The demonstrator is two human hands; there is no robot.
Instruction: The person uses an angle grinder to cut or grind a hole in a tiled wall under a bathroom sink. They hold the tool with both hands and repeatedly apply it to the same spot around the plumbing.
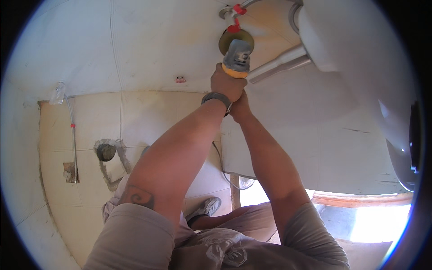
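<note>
Both my hands grip an angle grinder (237, 58) with a grey head and a yellow band, held up at arm's length against the light tiled wall. Its round olive-brown disc (222, 44) lies at or close to the wall, just under a valve (231, 20) with red parts. My left hand (228, 84), with a dark watch at the wrist, is closed around the body behind the head. Lower down, my right hand (241, 108) is closed on the rear part; its fingers are mostly hidden behind the left hand and wrist.
A chrome drain pipe (281, 64) runs from the white basin (330, 38) close to the grinder's right. A dark cord (221, 164) hangs below my hands. Left stand a thin hose (72, 135) and a floor hole (106, 152) with a rough edge. A small red-rimmed fitting (180, 79) sits in the wall.
</note>
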